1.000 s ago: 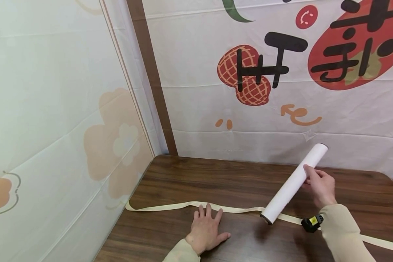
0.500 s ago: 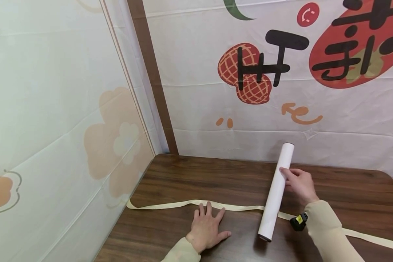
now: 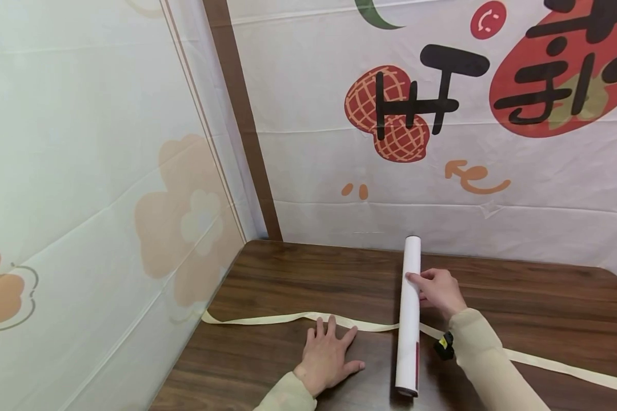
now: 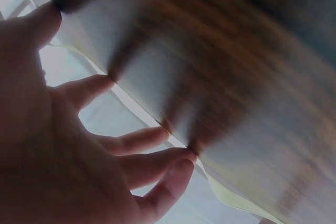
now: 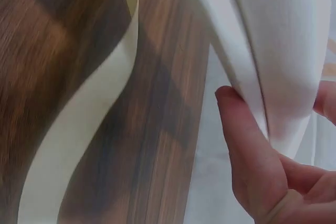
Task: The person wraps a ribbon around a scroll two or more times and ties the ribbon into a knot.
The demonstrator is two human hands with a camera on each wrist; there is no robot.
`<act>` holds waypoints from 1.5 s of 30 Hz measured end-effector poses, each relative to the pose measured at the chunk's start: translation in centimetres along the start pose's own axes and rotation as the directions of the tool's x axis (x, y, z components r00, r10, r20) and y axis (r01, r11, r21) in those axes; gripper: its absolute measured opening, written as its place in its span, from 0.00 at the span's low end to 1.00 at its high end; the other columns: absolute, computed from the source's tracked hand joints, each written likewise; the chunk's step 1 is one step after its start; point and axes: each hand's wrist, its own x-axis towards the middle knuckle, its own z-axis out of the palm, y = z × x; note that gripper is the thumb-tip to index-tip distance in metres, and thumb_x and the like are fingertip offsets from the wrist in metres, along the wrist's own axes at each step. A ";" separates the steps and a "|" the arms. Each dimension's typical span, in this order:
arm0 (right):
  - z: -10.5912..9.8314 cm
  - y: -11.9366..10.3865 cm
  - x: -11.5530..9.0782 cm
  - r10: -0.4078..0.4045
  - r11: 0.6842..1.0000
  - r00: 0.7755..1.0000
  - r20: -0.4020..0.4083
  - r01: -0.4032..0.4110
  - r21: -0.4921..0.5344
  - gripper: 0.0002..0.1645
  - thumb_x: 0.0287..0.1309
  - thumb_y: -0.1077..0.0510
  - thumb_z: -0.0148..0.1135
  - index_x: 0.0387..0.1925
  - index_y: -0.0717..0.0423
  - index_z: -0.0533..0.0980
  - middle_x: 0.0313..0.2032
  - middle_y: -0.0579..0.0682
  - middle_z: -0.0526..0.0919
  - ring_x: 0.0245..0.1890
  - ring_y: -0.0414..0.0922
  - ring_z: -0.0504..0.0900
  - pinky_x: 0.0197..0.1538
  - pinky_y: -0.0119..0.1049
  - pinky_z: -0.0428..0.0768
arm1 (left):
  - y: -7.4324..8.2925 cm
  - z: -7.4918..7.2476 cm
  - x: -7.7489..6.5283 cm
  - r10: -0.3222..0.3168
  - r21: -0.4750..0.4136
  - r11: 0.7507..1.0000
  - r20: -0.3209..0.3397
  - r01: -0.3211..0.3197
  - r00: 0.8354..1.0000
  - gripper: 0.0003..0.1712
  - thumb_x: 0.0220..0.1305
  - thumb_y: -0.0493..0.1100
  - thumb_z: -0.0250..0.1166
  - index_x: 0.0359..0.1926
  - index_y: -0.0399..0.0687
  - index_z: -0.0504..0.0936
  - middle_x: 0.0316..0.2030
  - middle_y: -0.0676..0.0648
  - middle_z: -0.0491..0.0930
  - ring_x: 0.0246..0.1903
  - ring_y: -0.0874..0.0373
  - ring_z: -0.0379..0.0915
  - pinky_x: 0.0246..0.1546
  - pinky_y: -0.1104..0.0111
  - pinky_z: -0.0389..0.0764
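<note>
A long white tube (image 3: 409,319) with dark end rims stands out over the table in the head view, its length running away from the person. My right hand (image 3: 438,290) pinches it between thumb and fingers toward its far half; the right wrist view shows the thumb on one side of the white roll (image 5: 283,40). Under the tube passes a cream ribbon (image 3: 571,370), stretched across the table from left to right. My left hand (image 3: 329,357) rests on the tabletop with fingers spread, its fingertips at the ribbon. In the left wrist view those fingertips (image 4: 181,156) press the surface along the ribbon.
The dark wood table (image 3: 288,274) meets a white printed cloth (image 3: 313,142) at the back and another patterned cloth (image 3: 82,171) on the left. A small black wrist device (image 3: 444,346) sits at the right sleeve.
The tube has moved left and swung from a slant to nearly straight away from the person, carried by the right hand. The left hand has stayed in place on the ribbon.
</note>
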 end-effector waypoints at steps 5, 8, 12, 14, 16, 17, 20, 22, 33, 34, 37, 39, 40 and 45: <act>1.2 -0.3 0.1 -0.004 0.999 1.000 0.009 0.005 -0.041 0.31 0.59 0.48 0.63 0.48 0.73 0.74 0.39 0.65 0.80 0.26 0.43 0.82 0.32 0.41 0.85 | 0.0 -0.1 0.0 -0.009 -0.025 1.000 0.012 0.009 1.000 0.40 0.53 0.77 0.55 0.66 0.74 0.68 0.64 0.37 0.68 0.63 0.35 0.65 0.50 0.50 0.67; 1.7 -0.2 0.1 -0.011 0.995 1.000 0.015 0.013 -0.102 0.27 0.58 0.49 0.63 0.44 0.73 0.75 0.36 0.64 0.81 0.25 0.44 0.82 0.30 0.41 0.84 | 0.0 -0.1 0.1 -0.016 -0.037 0.999 0.022 0.016 1.000 0.41 0.52 0.77 0.56 0.66 0.74 0.68 0.65 0.37 0.68 0.63 0.35 0.65 0.51 0.50 0.67; 2.2 0.0 0.0 -0.019 0.980 0.999 0.036 0.026 -0.198 0.25 0.58 0.50 0.63 0.40 0.72 0.76 0.35 0.64 0.80 0.27 0.46 0.82 0.29 0.41 0.84 | 0.1 -0.2 0.0 -0.022 -0.026 0.999 0.022 0.022 1.000 0.41 0.52 0.77 0.55 0.66 0.73 0.68 0.65 0.38 0.68 0.63 0.35 0.65 0.51 0.50 0.67; 2.3 0.1 0.0 -0.021 0.973 0.999 0.043 0.030 -0.227 0.25 0.58 0.50 0.63 0.39 0.72 0.76 0.35 0.65 0.80 0.28 0.47 0.83 0.28 0.40 0.84 | 0.1 -0.3 0.0 -0.024 -0.022 0.999 0.023 0.025 0.999 0.41 0.52 0.77 0.55 0.66 0.73 0.68 0.65 0.38 0.69 0.63 0.35 0.65 0.51 0.50 0.67; 2.5 0.2 0.0 -0.021 0.969 0.999 0.046 0.032 -0.243 0.24 0.58 0.50 0.63 0.38 0.72 0.76 0.35 0.66 0.79 0.28 0.48 0.83 0.27 0.40 0.83 | 0.1 -0.3 0.0 -0.025 -0.023 0.999 0.026 0.026 0.999 0.41 0.52 0.77 0.55 0.66 0.73 0.68 0.65 0.38 0.68 0.63 0.36 0.65 0.52 0.50 0.67; 2.6 0.3 0.0 -0.019 0.968 0.999 0.045 0.029 -0.249 0.24 0.58 0.50 0.63 0.37 0.72 0.76 0.35 0.66 0.79 0.28 0.48 0.83 0.26 0.40 0.83 | 0.1 -0.3 0.0 -0.026 -0.024 0.999 0.027 0.026 0.999 0.41 0.53 0.77 0.55 0.66 0.73 0.68 0.65 0.38 0.68 0.63 0.36 0.65 0.52 0.50 0.67; 2.8 0.5 -0.1 -0.015 0.965 0.999 0.045 0.026 -0.262 0.24 0.57 0.50 0.63 0.36 0.71 0.75 0.34 0.65 0.79 0.28 0.48 0.82 0.26 0.39 0.83 | 0.2 -0.3 0.0 -0.027 -0.022 0.999 0.028 0.027 0.999 0.41 0.53 0.77 0.55 0.66 0.73 0.68 0.64 0.38 0.68 0.63 0.37 0.65 0.52 0.50 0.68; 2.9 0.7 -0.1 -0.012 0.962 0.999 0.043 0.024 -0.271 0.23 0.57 0.51 0.63 0.35 0.72 0.76 0.33 0.65 0.79 0.27 0.48 0.82 0.25 0.39 0.83 | 0.2 -0.3 -0.1 -0.026 -0.016 1.000 0.031 0.027 0.999 0.41 0.52 0.78 0.55 0.66 0.73 0.68 0.64 0.39 0.68 0.63 0.37 0.65 0.52 0.50 0.68; 3.3 1.7 -0.1 0.000 0.951 1.000 0.024 0.008 -0.308 0.20 0.54 0.51 0.65 0.29 0.68 0.76 0.30 0.62 0.80 0.26 0.48 0.83 0.23 0.38 0.82 | 0.1 -0.2 0.2 -0.024 -0.006 1.000 0.036 0.024 0.999 0.42 0.52 0.78 0.54 0.67 0.72 0.68 0.64 0.39 0.68 0.63 0.37 0.66 0.51 0.51 0.68; 3.4 1.7 -0.1 -0.001 0.949 1.000 0.021 0.007 -0.314 0.20 0.54 0.51 0.65 0.29 0.68 0.76 0.30 0.62 0.80 0.25 0.47 0.83 0.23 0.38 0.82 | 0.1 -0.2 0.2 -0.024 -0.006 1.000 0.036 0.024 0.999 0.42 0.52 0.78 0.54 0.67 0.72 0.68 0.64 0.39 0.68 0.63 0.37 0.66 0.51 0.51 0.68; 3.5 1.6 -0.3 0.003 0.944 1.000 0.014 0.001 -0.331 0.20 0.54 0.51 0.65 0.29 0.68 0.75 0.29 0.62 0.80 0.23 0.47 0.83 0.22 0.38 0.81 | 0.1 -0.2 0.2 -0.024 -0.008 1.000 0.035 0.024 0.999 0.42 0.52 0.78 0.55 0.66 0.72 0.68 0.64 0.39 0.69 0.62 0.37 0.66 0.51 0.50 0.68; 3.5 1.5 -0.5 0.005 0.937 1.000 0.014 0.000 -0.348 0.21 0.54 0.51 0.65 0.29 0.69 0.75 0.28 0.62 0.80 0.22 0.47 0.82 0.22 0.38 0.81 | 0.1 -0.2 0.1 -0.024 -0.009 1.000 0.037 0.024 0.999 0.42 0.52 0.78 0.55 0.67 0.72 0.68 0.64 0.39 0.68 0.63 0.37 0.65 0.51 0.50 0.68; 3.6 1.4 -0.6 0.006 0.935 1.000 0.013 -0.001 -0.356 0.21 0.54 0.51 0.65 0.29 0.69 0.75 0.28 0.62 0.80 0.22 0.47 0.82 0.21 0.38 0.81 | 0.1 -0.2 0.1 -0.024 -0.010 1.000 0.038 0.024 0.999 0.42 0.52 0.78 0.55 0.67 0.72 0.68 0.64 0.39 0.68 0.63 0.37 0.65 0.52 0.50 0.68; 3.8 1.1 -0.9 0.000 0.923 1.000 -0.006 -0.002 -0.386 0.22 0.52 0.50 0.66 0.30 0.69 0.74 0.26 0.62 0.80 0.20 0.47 0.81 0.20 0.38 0.80 | 0.1 -0.1 0.2 -0.024 -0.018 1.000 0.038 0.025 0.999 0.42 0.52 0.78 0.55 0.66 0.72 0.68 0.65 0.39 0.68 0.63 0.37 0.65 0.52 0.50 0.68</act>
